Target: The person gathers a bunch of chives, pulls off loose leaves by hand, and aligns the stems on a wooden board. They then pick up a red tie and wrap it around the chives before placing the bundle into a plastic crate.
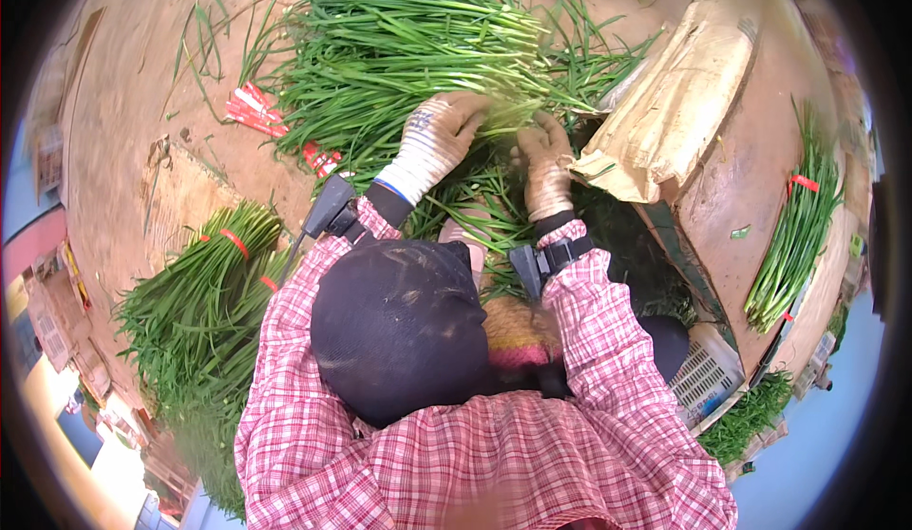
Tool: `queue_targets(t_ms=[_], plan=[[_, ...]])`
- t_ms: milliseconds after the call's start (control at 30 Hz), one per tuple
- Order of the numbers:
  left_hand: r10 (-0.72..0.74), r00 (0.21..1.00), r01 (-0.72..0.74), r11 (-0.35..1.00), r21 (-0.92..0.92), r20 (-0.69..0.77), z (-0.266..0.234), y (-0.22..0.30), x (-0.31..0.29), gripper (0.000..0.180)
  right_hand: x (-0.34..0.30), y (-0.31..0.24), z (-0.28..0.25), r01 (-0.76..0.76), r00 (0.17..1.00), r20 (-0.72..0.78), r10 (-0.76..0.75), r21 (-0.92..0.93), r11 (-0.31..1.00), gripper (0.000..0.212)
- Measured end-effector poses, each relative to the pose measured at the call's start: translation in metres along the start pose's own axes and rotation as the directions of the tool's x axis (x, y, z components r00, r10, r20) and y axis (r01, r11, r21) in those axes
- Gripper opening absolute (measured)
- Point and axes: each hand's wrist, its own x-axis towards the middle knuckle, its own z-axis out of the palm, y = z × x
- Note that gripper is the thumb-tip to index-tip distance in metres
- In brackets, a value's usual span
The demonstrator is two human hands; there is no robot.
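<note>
A big loose heap of garlic chives (pixel 408 41) lies on the table before me, its pale stem ends pointing right. My left hand (pixel 445 136), in a stained white knit glove, is closed at the near right side of the heap, fingers and thumb on the pale stems. My right hand (pixel 545 161), gloved too, is just to its right, its fingers curled by the stem ends; what they hold is too blurred to make out. Between the hands some stems are smeared. Loose chive leaves (pixel 489 212) hang below, over my lap.
Red-and-white strips (pixel 255 110) lie left of the heap. Tied chive bundles (pixel 204 283) are piled at my left. A yellowed sack (pixel 674 98) sits on the right, with one red-banded bundle (pixel 800 207) beyond it. A pale plastic crate (pixel 708 373) stands by my right elbow.
</note>
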Motion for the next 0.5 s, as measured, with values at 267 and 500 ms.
queue_targets(t_ms=[267, 500], plan=[[-0.167, 0.947, 0.137, 0.983, 0.125, 0.273, 0.018, 0.016, 0.021, 0.062, 0.037, -0.002, -0.007, -0.067, 0.997, 0.037, 0.061, 0.199, 0.978, 0.038], [0.127, 0.931, -0.247, 0.91, 0.333, 0.343, 0.014, 0.028, 0.005, 0.07, -0.023, -0.006, -0.026, 0.627, 0.773, 0.364, -0.52, -0.314, 0.713, 0.026]])
